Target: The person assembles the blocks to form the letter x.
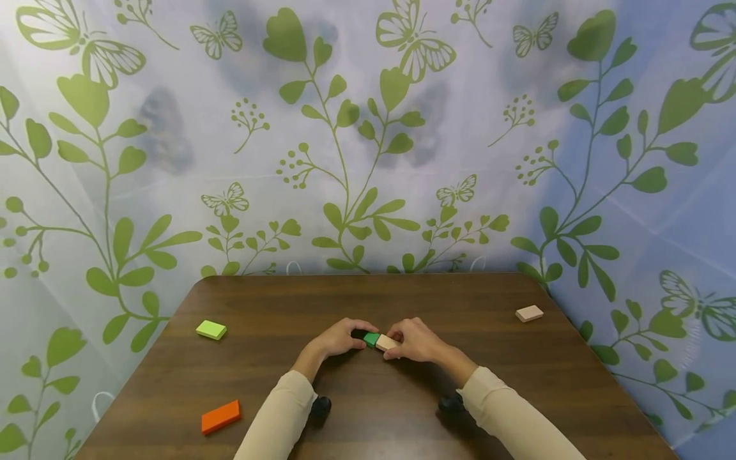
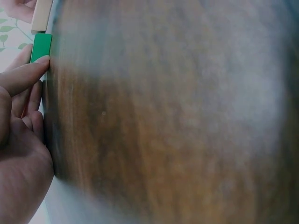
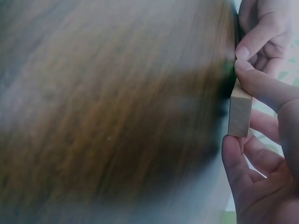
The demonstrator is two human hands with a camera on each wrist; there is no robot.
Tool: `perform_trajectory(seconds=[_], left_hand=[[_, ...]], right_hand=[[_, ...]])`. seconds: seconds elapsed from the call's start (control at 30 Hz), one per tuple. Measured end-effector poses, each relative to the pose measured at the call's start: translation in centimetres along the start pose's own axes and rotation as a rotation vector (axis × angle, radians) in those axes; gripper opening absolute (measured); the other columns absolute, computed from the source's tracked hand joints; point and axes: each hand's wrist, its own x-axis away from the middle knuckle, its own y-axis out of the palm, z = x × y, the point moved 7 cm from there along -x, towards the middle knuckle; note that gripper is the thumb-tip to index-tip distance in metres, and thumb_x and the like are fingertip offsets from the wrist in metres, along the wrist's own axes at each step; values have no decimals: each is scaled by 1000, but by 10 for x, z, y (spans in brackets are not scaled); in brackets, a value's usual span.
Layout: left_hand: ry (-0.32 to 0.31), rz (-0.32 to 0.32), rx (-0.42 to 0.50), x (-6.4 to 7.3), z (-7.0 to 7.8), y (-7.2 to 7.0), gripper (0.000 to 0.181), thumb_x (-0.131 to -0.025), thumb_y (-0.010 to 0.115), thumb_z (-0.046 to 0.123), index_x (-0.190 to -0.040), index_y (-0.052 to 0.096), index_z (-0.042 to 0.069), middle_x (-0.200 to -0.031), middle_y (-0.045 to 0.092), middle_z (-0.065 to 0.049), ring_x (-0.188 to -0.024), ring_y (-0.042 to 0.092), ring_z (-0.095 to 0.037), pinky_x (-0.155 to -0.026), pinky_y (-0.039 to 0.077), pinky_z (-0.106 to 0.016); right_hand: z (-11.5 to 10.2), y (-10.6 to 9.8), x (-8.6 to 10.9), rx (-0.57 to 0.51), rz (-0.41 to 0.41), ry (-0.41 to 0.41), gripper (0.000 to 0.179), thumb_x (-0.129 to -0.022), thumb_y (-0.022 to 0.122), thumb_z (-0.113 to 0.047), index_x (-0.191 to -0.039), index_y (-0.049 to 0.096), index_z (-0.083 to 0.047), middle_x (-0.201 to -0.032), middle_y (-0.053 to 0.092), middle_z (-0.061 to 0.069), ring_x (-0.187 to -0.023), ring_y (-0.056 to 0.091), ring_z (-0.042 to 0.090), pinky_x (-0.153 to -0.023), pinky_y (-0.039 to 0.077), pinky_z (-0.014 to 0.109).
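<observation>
Near the middle of the table, my left hand [image 1: 338, 338] pinches a green block [image 1: 370, 339] between thumb and fingers. My right hand [image 1: 420, 340] grips a pale wooden block [image 1: 387, 343] just to its right. In the head view the two blocks line up end to end, their near ends meeting or almost meeting. The left wrist view shows the green block [image 2: 41, 46] at the fingertips, with the pale block [image 2: 42, 16] beyond it. In the right wrist view the pale block [image 3: 240, 114] sits between thumb and fingers; the green one is mostly hidden there.
On the dark wooden table [image 1: 368, 409], a yellow-green block [image 1: 211, 329] lies at the back left and an orange block [image 1: 221, 417] at the front left. Another pale block [image 1: 529, 313] lies at the back right. A leaf-and-butterfly curtain [image 1: 368, 160] hangs behind the table.
</observation>
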Motion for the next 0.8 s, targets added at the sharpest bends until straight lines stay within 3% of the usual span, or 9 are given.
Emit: perform_trajectory(seconds=[0.8], left_hand=[[-23, -5, 22, 0, 0, 1, 38, -94, 74, -1, -130, 73, 11, -134, 65, -10, -130, 54, -37, -104, 43, -55]], right_hand=[[0, 6, -1, 6, 0, 4, 34, -81, 91, -35, -100, 77, -11, -79, 68, -12, -68, 57, 5, -61, 49, 28]])
